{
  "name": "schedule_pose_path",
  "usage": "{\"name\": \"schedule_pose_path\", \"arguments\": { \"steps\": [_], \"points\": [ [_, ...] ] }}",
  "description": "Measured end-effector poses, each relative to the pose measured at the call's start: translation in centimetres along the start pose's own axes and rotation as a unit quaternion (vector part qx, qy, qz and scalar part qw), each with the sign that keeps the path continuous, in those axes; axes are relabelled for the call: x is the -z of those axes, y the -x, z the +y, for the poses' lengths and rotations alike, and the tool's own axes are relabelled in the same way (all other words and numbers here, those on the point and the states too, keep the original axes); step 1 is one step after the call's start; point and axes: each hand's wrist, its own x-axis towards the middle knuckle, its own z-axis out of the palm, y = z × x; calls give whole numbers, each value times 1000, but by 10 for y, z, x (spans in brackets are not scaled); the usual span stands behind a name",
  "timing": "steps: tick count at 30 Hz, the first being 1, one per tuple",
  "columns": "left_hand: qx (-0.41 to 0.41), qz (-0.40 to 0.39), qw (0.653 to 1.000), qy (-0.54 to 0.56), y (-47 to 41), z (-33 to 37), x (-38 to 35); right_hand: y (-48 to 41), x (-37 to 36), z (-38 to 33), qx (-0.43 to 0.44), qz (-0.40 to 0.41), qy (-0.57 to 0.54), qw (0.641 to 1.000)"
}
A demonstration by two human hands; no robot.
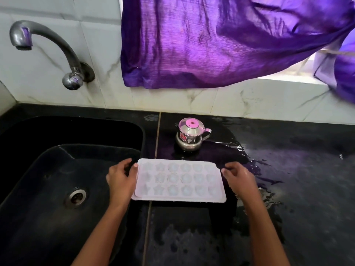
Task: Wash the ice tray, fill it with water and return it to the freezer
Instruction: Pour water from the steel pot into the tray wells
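Black wet countertop (288,169) beside a dark sink (48,179) carries the ice tray (179,180), flat, cells apparently full. Left hand (122,178) and right hand (238,178) pinch its short ends, so lifting level for the freezer seems next. A steel pot (190,137) bears an unreadable red label.

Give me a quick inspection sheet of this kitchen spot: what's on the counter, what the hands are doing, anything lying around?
Surface: black counter, wet, with puddles right of the tray.
Job's things: white ice tray with star and flower moulds, flat on the counter beside the black sink; tap not running.
Clutter: small steel pot with lid behind the tray.
Hands: left hand at the tray's left end, right hand at its right end, fingers curled at the edges; firm grip cannot be told.
Cables: nothing seen.
Surroundings: marble-look wall tiles, purple curtain over a window.
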Motion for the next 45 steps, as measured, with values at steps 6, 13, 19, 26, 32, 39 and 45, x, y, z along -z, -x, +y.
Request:
{"name": "schedule_pose_path", "arguments": {
  "steps": [6, 13, 19, 26, 32, 39, 45],
  "points": [
    [-88, -96, 991, 24, -26, 54, -35, -29, -11, -35, 31, -2, -251, 967],
    [-38, -211, 972, 101, -53, 96, -87, -81, -42, -47, 1, -68, -400, 914],
    [-22, -229, 963, 138, -57, 101, -100, -98, -62, -43, 33, -61, -382, 921],
    [-10, -235, 955, 180, -47, 106, -95, -88, -57, -49, 24, -25, -407, 913],
    [-51, -237, 947, 210, -30, 120, -77, -61, -39, -58, 74, -1, -475, 877],
    [-72, -238, 936, 250, -4, 144, -54, -27, -17, -71, 143, 53, -519, 841],
    [-92, -243, 935, 240, 22, 152, -44, -5, 0, -74, 176, 92, -572, 796]
  ]
}}
